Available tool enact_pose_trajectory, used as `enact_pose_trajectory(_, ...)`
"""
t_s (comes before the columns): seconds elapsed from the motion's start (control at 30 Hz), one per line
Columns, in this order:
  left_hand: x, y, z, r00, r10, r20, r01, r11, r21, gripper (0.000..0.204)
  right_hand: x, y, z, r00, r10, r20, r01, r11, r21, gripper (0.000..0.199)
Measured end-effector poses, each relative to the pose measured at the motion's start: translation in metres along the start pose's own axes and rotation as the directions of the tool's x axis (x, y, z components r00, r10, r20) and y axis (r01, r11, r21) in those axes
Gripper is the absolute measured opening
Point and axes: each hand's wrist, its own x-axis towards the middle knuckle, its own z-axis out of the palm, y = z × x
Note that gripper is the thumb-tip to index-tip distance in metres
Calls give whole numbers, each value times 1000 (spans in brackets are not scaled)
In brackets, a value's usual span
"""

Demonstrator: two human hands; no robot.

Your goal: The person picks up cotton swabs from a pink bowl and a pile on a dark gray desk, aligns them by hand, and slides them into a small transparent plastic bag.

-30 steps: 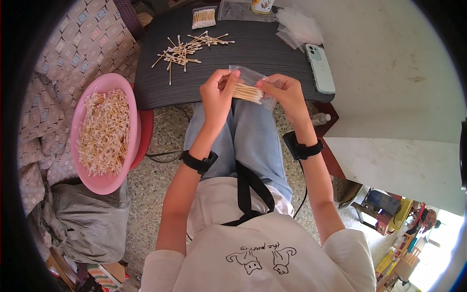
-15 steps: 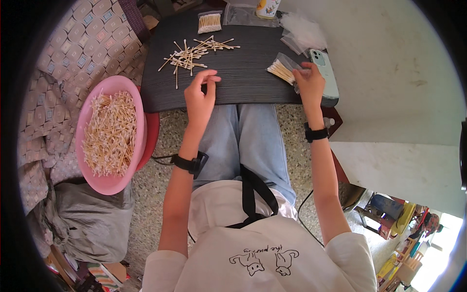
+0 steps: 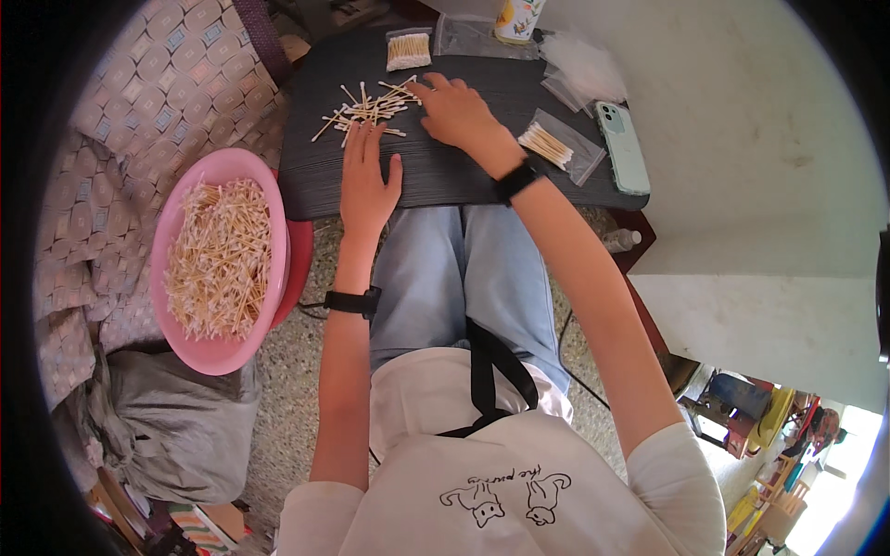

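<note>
A loose pile of cotton swabs lies criss-crossed on the dark table's left half. At its near edge my left hand lies with fingers stretched out, the tips touching the swabs. My right hand reaches across to the pile's right end, fingers extended and lowered onto the swabs there; its palm side is hidden. To the right of it rests a clear plastic bag partly filled with a row of cotton swabs. A fuller bag of swabs lies at the far edge.
A pink basin heaped with cotton swabs stands left of the table. Along the table's right side are a pale green phone and a stack of clear bags. A patterned cup stands at the back.
My right hand has let go of the partly filled bag and moved left to the pile. My left hand has come forward onto the swabs, its fingers straightening.
</note>
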Motion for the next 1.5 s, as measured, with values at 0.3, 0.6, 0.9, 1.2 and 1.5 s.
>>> enact_pose_trajectory(0.3,-4,-1,0,998,-43,37,43,999,2,39,25,6,20,997,-71,30,72,996,-48,21)
enact_pose_trajectory(0.6,-2,0,2,998,-38,44,39,999,-6,37,-24,30,-5,995,-38,87,37,999,11,13)
enact_pose_trajectory(0.9,-2,8,3,991,48,122,-59,994,87,45,-71,14,-14,978,0,-210,9,999,41,30)
enact_pose_trajectory(1.2,-7,37,26,929,232,287,-274,955,117,48,-98,16,-12,994,39,-102,-34,998,51,36)
enact_pose_trajectory(1.5,-10,39,18,918,215,333,-231,973,9,36,-111,22,-16,978,30,-207,11,980,198,30)
